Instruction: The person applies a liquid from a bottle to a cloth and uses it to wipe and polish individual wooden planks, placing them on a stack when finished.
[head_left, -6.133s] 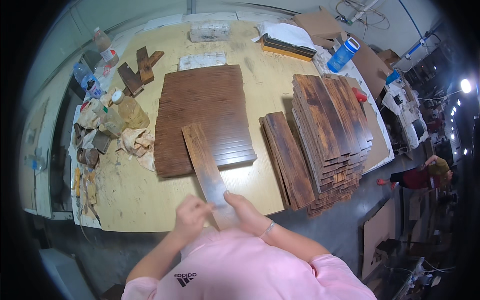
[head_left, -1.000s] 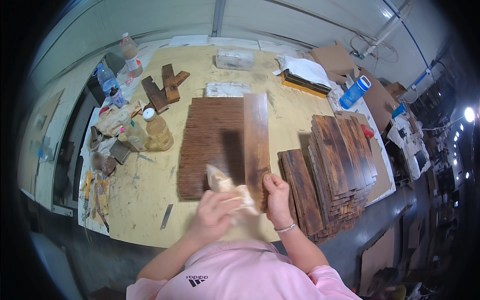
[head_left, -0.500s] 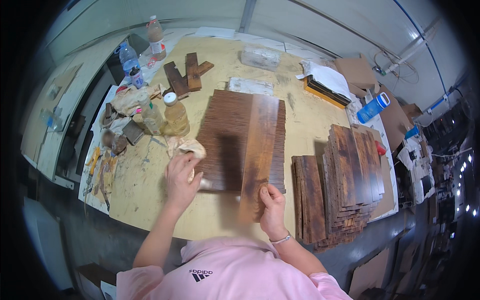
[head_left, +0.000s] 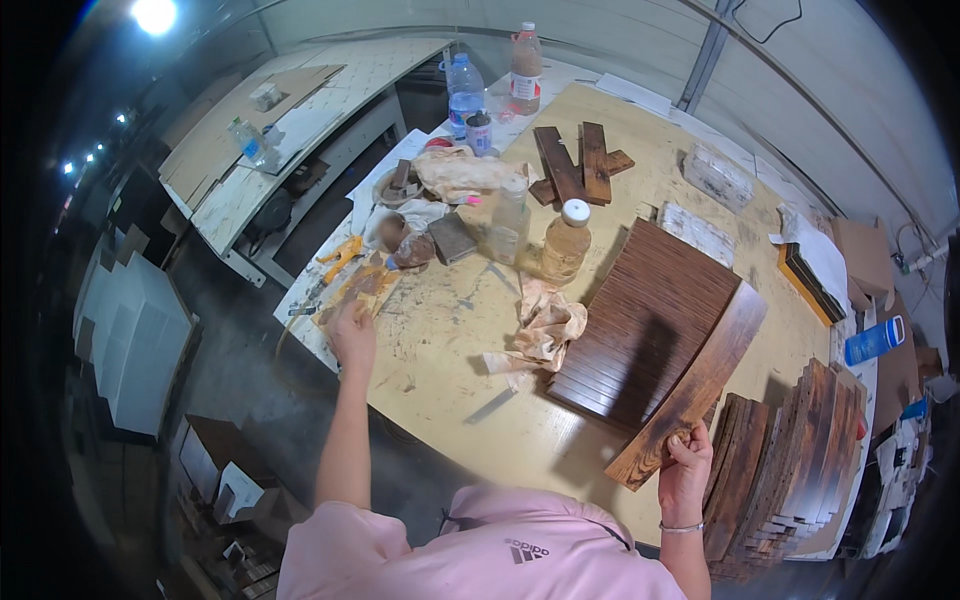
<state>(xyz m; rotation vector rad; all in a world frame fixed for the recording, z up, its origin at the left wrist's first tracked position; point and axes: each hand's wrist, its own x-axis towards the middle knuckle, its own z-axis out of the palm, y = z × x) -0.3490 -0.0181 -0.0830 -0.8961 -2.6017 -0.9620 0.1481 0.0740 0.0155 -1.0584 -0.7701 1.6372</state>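
My right hand [head_left: 686,470] grips the near end of a long brown wood plank [head_left: 700,375], thumb on top. The plank is held at a slant over the right side of a stack of dark boards [head_left: 660,310], set closely side by side. My left hand [head_left: 352,338] is over yellow-brown stained scraps [head_left: 368,290] at the table's left edge; its fingers are blurred and partly hidden, so their grip does not show. Just beyond lies an orange-handled tool [head_left: 340,258]. A crumpled stained cloth [head_left: 545,325] rests against the left side of the board stack.
A white-capped bottle of yellowish liquid [head_left: 567,245] and a clear bottle [head_left: 508,225] stand behind the cloth. Loose dark wood pieces [head_left: 560,165] lie farther back. Tall piles of planks [head_left: 800,460] stand at the right, near a blue bottle [head_left: 873,342].
The view has swung left. My left hand has let go of the cloth and moved left to the stained scraps. My right hand still holds the plank, now tilted more to the right.
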